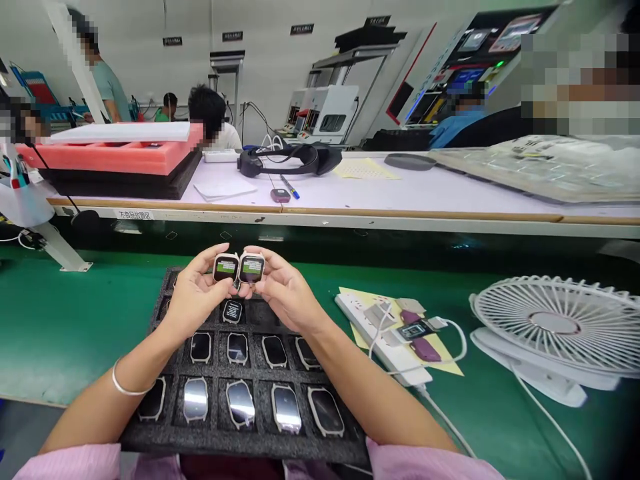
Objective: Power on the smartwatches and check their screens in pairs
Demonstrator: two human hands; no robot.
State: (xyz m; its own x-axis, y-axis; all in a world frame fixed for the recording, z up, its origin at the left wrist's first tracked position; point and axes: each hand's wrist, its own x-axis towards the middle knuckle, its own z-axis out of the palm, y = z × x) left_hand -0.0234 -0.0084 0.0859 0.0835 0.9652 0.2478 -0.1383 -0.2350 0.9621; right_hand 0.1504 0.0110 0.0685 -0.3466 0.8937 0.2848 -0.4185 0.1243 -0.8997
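My left hand (203, 287) pinches a smartwatch body (226, 267) without a strap, its screen lit with a green band. Against it, side by side, is a second smartwatch body (251, 267) with a similar lit screen, gripped by the fingers of my right hand (285, 287). Both are held upright above a black foam tray (250, 437). Several more strapless watches lie in the tray's compartments, most with dark or reflecting screens. One watch (233, 311) just below my hands shows white text. My forearms cover parts of the tray's sides.
Right of the tray lie a white power strip (380, 340) with cables and a white clip fan (555, 327). A raised shelf (310, 193) crosses behind, bearing a pink foam box (120, 157) and a black headset (290, 160). Several people sit or stand beyond.
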